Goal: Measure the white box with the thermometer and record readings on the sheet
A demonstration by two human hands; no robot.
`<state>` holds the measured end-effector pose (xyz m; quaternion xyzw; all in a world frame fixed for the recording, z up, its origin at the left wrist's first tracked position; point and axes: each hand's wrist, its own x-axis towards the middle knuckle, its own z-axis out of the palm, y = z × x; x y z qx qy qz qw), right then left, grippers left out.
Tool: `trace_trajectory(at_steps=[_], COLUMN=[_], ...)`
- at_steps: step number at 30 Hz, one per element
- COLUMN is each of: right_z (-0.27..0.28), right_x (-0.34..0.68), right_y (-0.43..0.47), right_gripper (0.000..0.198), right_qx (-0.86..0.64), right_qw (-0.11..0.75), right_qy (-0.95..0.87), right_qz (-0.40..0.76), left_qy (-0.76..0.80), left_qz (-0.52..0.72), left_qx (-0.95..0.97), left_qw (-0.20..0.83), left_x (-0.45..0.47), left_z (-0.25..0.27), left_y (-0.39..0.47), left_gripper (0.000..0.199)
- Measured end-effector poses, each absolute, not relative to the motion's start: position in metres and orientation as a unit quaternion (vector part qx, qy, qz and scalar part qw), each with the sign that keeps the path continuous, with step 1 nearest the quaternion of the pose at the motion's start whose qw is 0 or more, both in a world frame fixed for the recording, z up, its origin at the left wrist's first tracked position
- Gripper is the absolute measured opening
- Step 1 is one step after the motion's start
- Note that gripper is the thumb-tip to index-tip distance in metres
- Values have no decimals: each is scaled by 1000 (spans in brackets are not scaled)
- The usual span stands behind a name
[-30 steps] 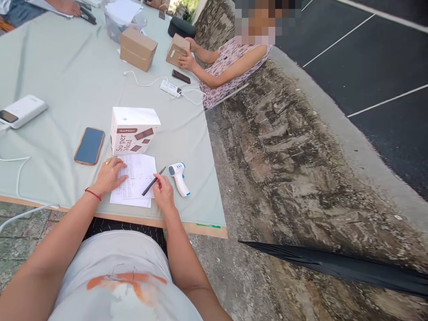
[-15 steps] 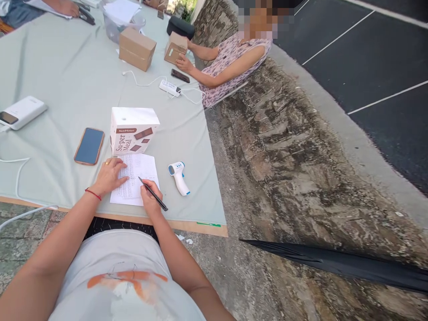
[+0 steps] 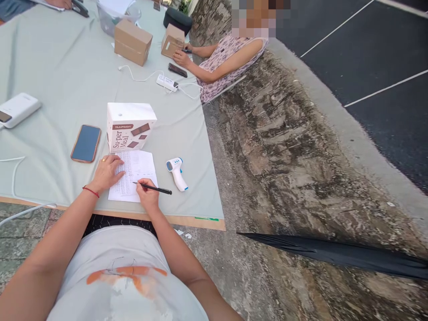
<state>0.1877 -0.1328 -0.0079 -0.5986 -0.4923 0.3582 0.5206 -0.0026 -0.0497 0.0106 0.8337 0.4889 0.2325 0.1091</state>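
Observation:
My right hand grips a black pen, its tip at the middle of a printed sheet of paper. Handwriting or print fills the left half of that sheet. With fingers spread, my left hand lies flat across the sheet's left edge. Just beyond the paper stands a white box with brown print. A phone in a brown case lies left of the box. To the right of my right hand rests a white and blue infrared thermometer.
Across the table, another person handles a small cardboard box. A larger cardboard box, a plastic bin, a power strip and a white power bank stand about. Another person's hand shows at the top left.
My pen has swung flatter and its tip has moved left on the sheet. The co-worker's hands have shifted at the small box. The whole view has moved slightly.

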Motion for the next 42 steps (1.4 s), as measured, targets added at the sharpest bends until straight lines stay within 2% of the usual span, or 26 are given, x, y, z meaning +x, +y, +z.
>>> trace_trajectory(at_steps=[14, 28, 42], right_z=[-9, -9, -13], right_x=[186, 189, 188], right_y=[-132, -131, -132], right_gripper=[27, 19, 21], right_qx=[-577, -587, -589], right_qw=[503, 485, 499], right_qy=[-550, -557, -538], right_qz=[334, 332, 337], left_qy=[483, 482, 484], left_qz=[244, 244, 242], left_qx=[833, 834, 835], left_qw=[112, 111, 101], left_x=[-3, -4, -4], left_z=[8, 8, 6], left_y=[-48, -48, -47], left_gripper=[29, 28, 30])
